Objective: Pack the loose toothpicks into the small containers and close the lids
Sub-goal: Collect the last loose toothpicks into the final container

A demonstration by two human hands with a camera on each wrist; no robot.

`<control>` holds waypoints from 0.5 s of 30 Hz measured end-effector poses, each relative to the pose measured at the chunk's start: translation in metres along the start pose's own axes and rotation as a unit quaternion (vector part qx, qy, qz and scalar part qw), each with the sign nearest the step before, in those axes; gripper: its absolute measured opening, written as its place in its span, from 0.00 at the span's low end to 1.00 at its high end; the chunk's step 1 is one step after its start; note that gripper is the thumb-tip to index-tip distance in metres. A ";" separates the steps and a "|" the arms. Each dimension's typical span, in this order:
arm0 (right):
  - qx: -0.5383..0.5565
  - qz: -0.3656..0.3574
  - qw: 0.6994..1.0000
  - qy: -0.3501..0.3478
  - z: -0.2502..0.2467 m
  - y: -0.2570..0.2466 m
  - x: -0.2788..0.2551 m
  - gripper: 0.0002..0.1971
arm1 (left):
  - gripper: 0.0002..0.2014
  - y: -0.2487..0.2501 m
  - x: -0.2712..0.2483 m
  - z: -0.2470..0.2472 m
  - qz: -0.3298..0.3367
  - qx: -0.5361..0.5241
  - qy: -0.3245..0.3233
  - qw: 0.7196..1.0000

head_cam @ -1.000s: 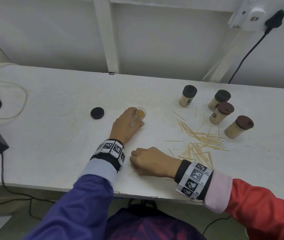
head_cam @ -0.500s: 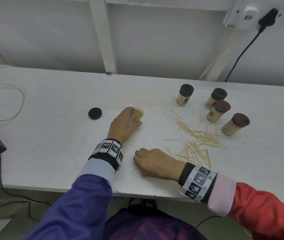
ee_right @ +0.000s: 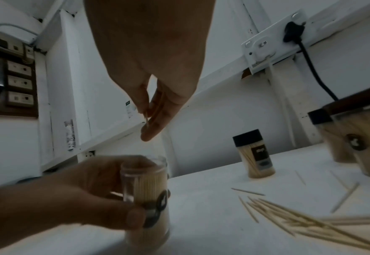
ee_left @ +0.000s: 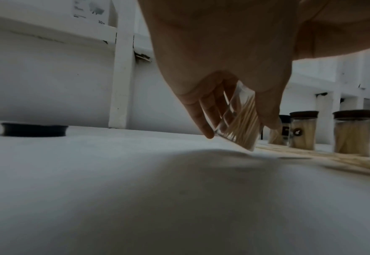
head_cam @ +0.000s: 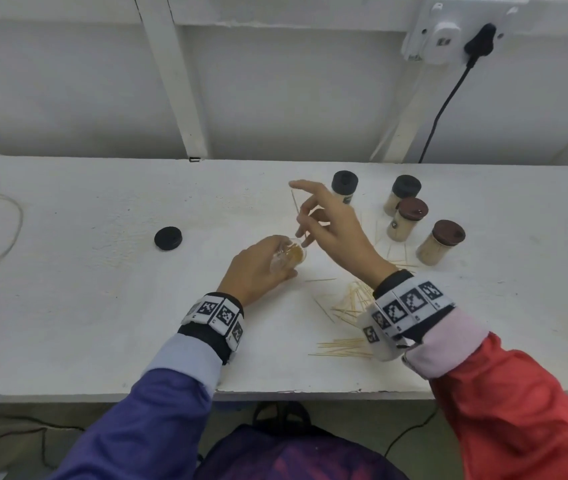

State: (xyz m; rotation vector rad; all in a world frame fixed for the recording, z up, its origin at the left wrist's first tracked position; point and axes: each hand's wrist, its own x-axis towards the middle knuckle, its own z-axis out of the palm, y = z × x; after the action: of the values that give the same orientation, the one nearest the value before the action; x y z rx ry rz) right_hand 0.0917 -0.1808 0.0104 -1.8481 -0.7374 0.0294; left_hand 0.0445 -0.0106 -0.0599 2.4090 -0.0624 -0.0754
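Where a second ago the right hand (head_cam: 331,230) lay curled on the desk (head_cam: 68,306) near its front edge, it is now raised over the open container (head_cam: 287,257), thumb and fingers pinching a single toothpick (head_cam: 295,202) that stands nearly upright above the container's mouth, index finger stretched out. The left hand (head_cam: 258,271) has kept its grip: fingers and thumb wrapped round the clear open container, which the left wrist view shows tilted, one bottom edge down at the desk. Container partly filled with toothpicks packed along its length; clear space remains on one side. Its black lid (head_cam: 168,238) lies flat on the desk well to the left, apart from everything. Four closed containers stand to the right rear, all full of toothpicks: two with black lids (head_cam: 344,186) (head_cam: 403,194), two with brown lids (head_cam: 408,218) (head_cam: 443,246). The far brown-lidded one leans in the head view. Loose toothpicks (head_cam: 348,306) scattered on the desk between the right wrist and the closed containers, a second small bundle (head_cam: 343,348) nearer the front edge, a few strays lying singly. A black cable (head_cam: 445,98) runs down from a wall socket behind the desk.
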 end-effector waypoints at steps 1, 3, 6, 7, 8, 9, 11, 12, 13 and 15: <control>-0.006 -0.005 1.000 0.003 0.000 0.003 -0.001 0.24 | 0.22 0.005 0.000 0.003 0.001 -0.004 -0.003 1.000; -0.048 -0.022 0.999 0.008 0.000 0.011 -0.006 0.25 | 0.23 0.011 0.000 0.008 0.007 -0.019 -0.001 1.000; -0.086 -0.015 0.996 0.020 0.001 0.023 -0.014 0.23 | 0.23 0.016 0.002 0.015 0.015 -0.052 0.012 0.998; -0.097 -0.014 0.995 0.023 0.002 0.027 -0.017 0.21 | 0.22 0.017 0.003 0.017 0.015 -0.060 0.015 0.998; -0.119 -0.020 0.992 0.021 0.001 0.030 -0.019 0.18 | 0.21 0.019 0.003 0.018 0.012 -0.068 0.018 0.997; -0.144 -0.033 0.989 0.021 0.001 0.033 -0.022 0.15 | 0.21 0.021 0.004 0.019 0.008 -0.076 0.023 0.997; -0.176 -0.060 0.982 0.027 -0.001 0.041 -0.025 0.07 | 0.20 0.022 0.005 0.020 0.004 -0.095 0.031 0.995; -0.182 -0.066 0.981 0.031 -0.003 0.045 -0.027 0.07 | 0.20 0.021 0.006 0.021 0.004 -0.100 0.033 0.994; -0.178 -0.067 0.981 0.032 -0.005 0.048 -0.028 0.08 | 0.21 0.021 0.007 0.021 0.006 -0.100 0.035 0.994; -0.141 -0.062 0.988 0.020 -0.013 0.051 -0.030 0.11 | 0.23 0.020 0.008 0.021 0.007 -0.089 0.037 0.995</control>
State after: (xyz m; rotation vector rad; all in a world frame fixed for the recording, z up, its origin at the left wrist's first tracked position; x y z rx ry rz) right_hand 0.0956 -0.2174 -0.0377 -2.0592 -0.8618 -0.2019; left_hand 0.0503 -0.0399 -0.0622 2.2304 -0.0378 0.0141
